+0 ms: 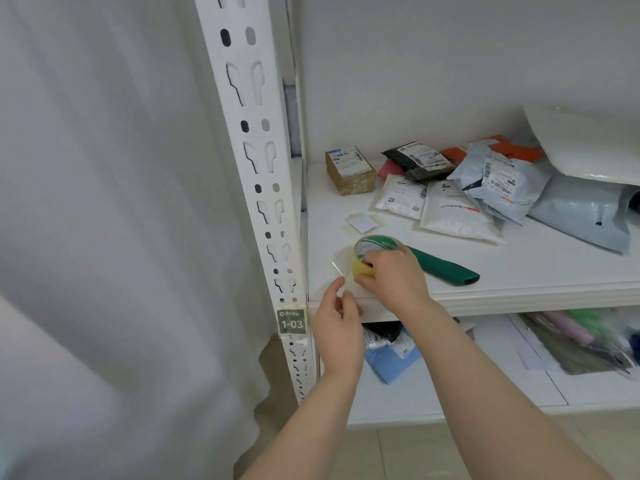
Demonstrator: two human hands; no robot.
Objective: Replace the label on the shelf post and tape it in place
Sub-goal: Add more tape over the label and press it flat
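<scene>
The label marked 1-03 already sits on the shelf post, just below the level of the shelf edge. A yellowish border shows around it, so it seems that some tape holds it, but you cannot be sure from here that every edge is fixed.

Your right hand grips the tape roll, with fingers curled around it and the thumb side low on the roll, just above the front of the shelf. Your left hand pinches the free end of a clear tape strip between thumb and forefinger, near the roll and to the right of the post. The strip is short and not yet cut.

By my judgement the replacing is done and the taping is in its last part: what remains is to draw out the strip, cut it, and press it over the label.

A small pale card lies on the shelf behind the roll; perhaps it is the old label. A green tool lies beside your right hand, and parcels are heaped further back.
</scene>
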